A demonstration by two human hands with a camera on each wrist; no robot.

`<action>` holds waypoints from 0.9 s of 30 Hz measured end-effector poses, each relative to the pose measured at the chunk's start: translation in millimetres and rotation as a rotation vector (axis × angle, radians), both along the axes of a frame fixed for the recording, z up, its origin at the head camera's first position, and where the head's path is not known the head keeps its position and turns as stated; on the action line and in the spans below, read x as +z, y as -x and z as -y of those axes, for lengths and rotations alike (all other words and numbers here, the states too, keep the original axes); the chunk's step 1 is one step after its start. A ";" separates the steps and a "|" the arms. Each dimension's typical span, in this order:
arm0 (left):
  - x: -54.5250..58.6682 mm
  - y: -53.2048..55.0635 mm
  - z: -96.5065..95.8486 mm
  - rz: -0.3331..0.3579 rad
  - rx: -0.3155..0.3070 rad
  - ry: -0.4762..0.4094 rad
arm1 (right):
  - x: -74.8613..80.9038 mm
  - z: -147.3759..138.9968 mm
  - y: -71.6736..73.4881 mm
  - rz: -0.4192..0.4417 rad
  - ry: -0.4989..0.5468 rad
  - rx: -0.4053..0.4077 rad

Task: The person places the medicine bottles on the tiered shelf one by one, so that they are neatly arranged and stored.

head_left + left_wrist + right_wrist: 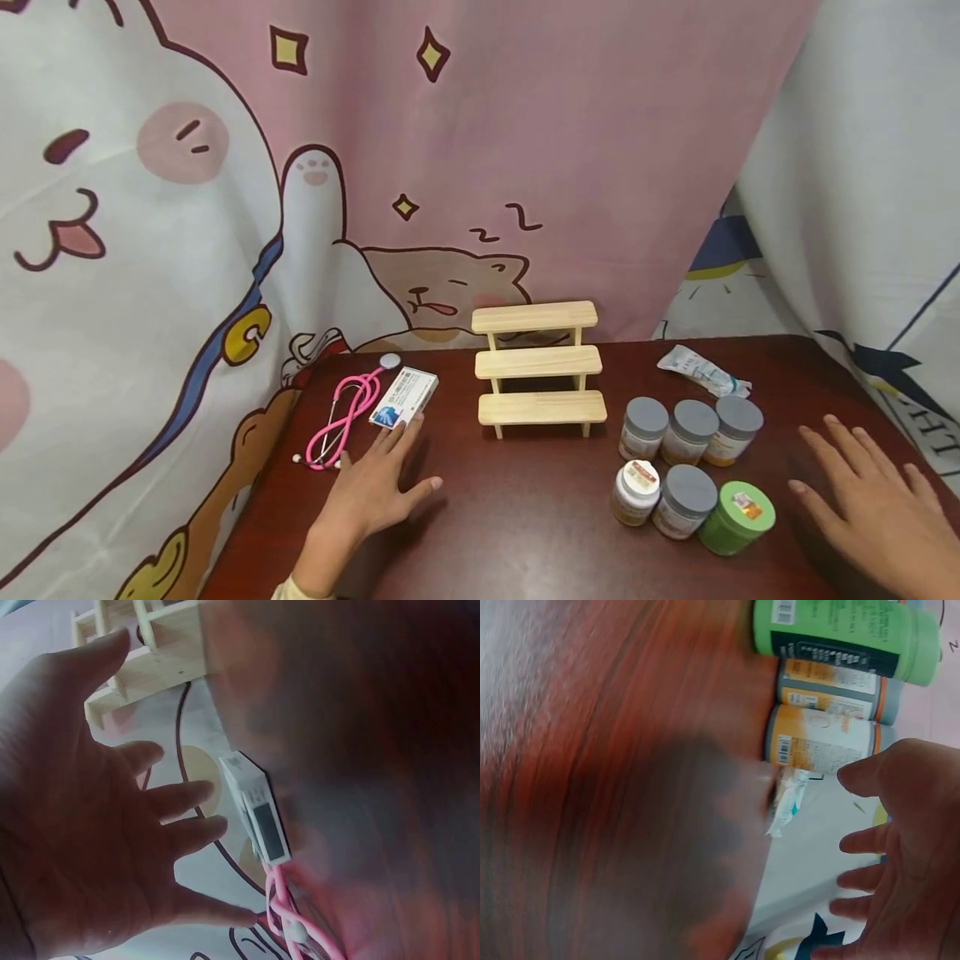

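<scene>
My left hand [377, 485] hovers over the left part of the table with its fingers spread, holding nothing. Its fingertips overlap the near end of a white and blue medicine box [405, 397] in the head view. Left of that box lies a coiled pink stethoscope [365, 392]. My right hand [873, 500], fingers apart and empty, is at the right side of the table. Nearest to it stands a green jar [738, 518] with a sticker on its lid. Beside that are a white bottle [636, 493] and several grey-lidded jars [685, 500].
A three-tier wooden shelf [540, 408] stands at the back middle of the dark red table [510, 533]. Behind the jars lies a white and blue tube-like packet [705, 372]. A cartoon-printed curtain [600, 167] hangs along the back and sides.
</scene>
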State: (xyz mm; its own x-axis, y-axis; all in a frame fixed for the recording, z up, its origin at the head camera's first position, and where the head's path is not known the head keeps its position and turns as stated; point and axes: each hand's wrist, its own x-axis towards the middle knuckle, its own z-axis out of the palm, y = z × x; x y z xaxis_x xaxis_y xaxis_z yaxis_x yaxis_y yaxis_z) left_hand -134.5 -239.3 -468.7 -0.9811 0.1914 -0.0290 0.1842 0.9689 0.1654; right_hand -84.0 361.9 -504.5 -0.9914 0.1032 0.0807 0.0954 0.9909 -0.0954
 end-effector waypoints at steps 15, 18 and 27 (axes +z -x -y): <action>2.9 21.9 -19.5 0.083 -0.180 -0.506 | 30.7 16.9 -13.7 -0.083 0.104 0.046; 0.5 27.3 -22.5 0.140 -0.128 -0.629 | 34.4 25.2 -17.1 -0.099 0.151 0.038; -13.1 54.5 -36.3 0.358 0.094 -1.058 | 38.5 38.4 -23.9 -0.019 0.291 0.087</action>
